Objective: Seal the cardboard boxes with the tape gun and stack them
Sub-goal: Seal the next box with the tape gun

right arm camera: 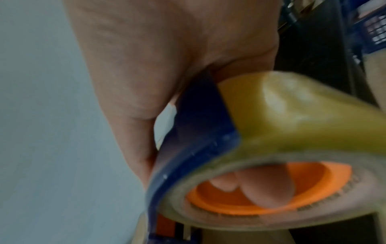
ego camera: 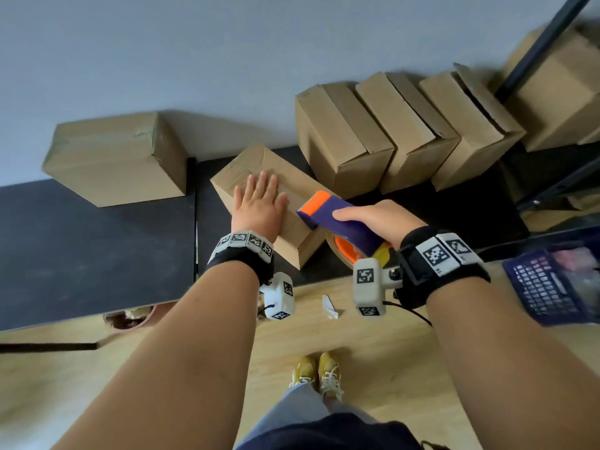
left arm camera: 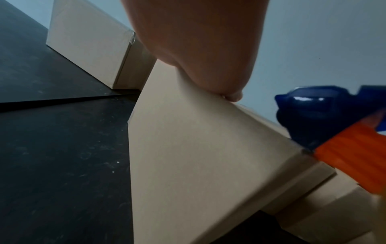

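A small cardboard box [ego camera: 246, 164] sits askew on the black table [ego camera: 81, 241]. My left hand [ego camera: 259, 199] lies flat on its top with straight fingers, pressing it down; the box [left arm camera: 198, 156] fills the left wrist view under my palm [left arm camera: 198, 41]. My right hand [ego camera: 376, 219] grips the blue and orange tape gun [ego camera: 324, 206], whose orange front end meets the box's near right edge. The tape gun [left arm camera: 334, 132] shows at that box corner. The tape roll [right arm camera: 292, 165] and blue frame sit under my right hand [right arm camera: 167, 57], with fingertips seen through the orange hub.
A larger taped box [ego camera: 117, 157] stands at the left by the wall. Three boxes [ego camera: 341, 134] lean in a row at the back right, with more boxes [ego camera: 558, 92] behind a black post. A blue basket [ego camera: 558, 280] is at the right. A scrap of paper [ego camera: 329, 306] lies on the wooden floor.
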Motion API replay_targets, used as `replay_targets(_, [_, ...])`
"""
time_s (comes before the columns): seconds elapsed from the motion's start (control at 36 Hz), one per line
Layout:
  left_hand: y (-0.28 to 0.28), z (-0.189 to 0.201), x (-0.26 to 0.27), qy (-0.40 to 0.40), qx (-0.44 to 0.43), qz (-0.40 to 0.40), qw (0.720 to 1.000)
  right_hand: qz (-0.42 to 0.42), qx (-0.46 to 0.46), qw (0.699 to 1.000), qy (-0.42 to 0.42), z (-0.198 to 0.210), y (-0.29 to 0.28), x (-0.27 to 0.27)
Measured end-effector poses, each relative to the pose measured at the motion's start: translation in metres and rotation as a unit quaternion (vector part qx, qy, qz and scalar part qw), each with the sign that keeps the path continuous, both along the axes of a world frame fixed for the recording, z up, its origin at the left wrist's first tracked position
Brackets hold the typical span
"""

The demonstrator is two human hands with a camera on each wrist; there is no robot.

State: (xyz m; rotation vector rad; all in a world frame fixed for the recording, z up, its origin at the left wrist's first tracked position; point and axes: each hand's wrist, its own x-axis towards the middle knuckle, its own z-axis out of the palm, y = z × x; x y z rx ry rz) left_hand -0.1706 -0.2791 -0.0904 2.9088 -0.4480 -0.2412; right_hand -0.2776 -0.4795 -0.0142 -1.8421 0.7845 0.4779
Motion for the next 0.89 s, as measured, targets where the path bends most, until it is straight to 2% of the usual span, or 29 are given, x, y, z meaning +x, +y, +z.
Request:
replay_targets(0.25, [-0.004, 0.004, -0.001, 0.014, 0.028, 0.006, 0.999, -0.002, -0.002, 1.0, 0.026, -0.017, -0.026, -0.035])
replay_targets(0.42, [-0.008, 0.008, -0.002, 0.028, 0.034, 0.025, 0.999, 0.02, 0.001, 1.0, 0.006, -0.021, -0.026, -0.036])
replay_targets(0.53, [-0.019, 0.011, -0.01, 0.012, 0.001, 0.061, 0.998, 0.028, -0.014, 0.999, -0.011, -0.028, -0.018, -0.034])
replay_targets(0.64, [-0.037, 0.009, -0.027, 0.007, -0.044, 0.023, 0.999, 0.028, -0.001, 0.999, -0.024, -0.035, -0.017, -0.034])
replay_targets(0.89, [-0.045, -0.002, -0.037, 0.01, -0.005, 0.021, 1.0, 0.01, 0.024, 0.999, -0.033, -0.046, -0.028, -0.047])
